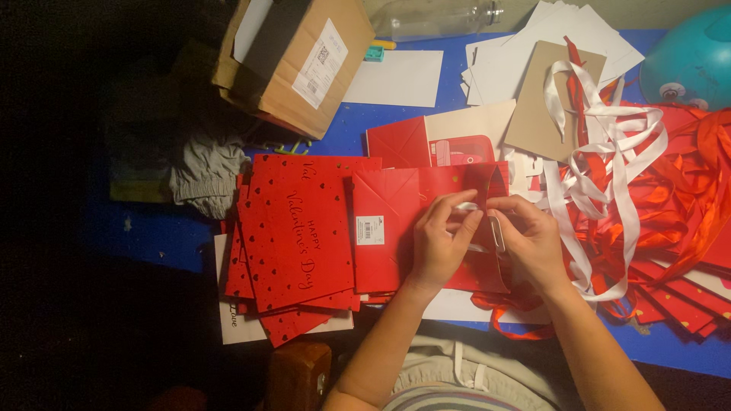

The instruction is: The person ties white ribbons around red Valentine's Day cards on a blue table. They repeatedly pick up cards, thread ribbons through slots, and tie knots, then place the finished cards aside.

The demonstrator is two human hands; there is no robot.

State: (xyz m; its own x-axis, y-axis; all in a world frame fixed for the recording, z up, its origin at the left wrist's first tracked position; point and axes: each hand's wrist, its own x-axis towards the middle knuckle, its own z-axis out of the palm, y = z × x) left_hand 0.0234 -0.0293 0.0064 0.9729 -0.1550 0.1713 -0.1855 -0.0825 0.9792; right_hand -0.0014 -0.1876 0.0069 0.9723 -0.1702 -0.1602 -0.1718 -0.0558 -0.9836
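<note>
A flattened red gift bag (388,228) lies bottom-up on the blue table, a small white sticker on its base. My left hand (442,240) rests on it, pinching a white ribbon (487,228) at the bag's right end. My right hand (531,240) pinches the same ribbon from the other side, fingertips meeting the left hand's. A stack of flat red bags with small hearts (293,236) sits just left of the bag.
A tangle of white and red ribbons (632,175) lies to the right. White and tan cards (544,84) are behind it. A cardboard box (304,57), a clear bottle (438,17) and a teal balloon (689,57) stand at the back. Grey cloth (205,175) lies left.
</note>
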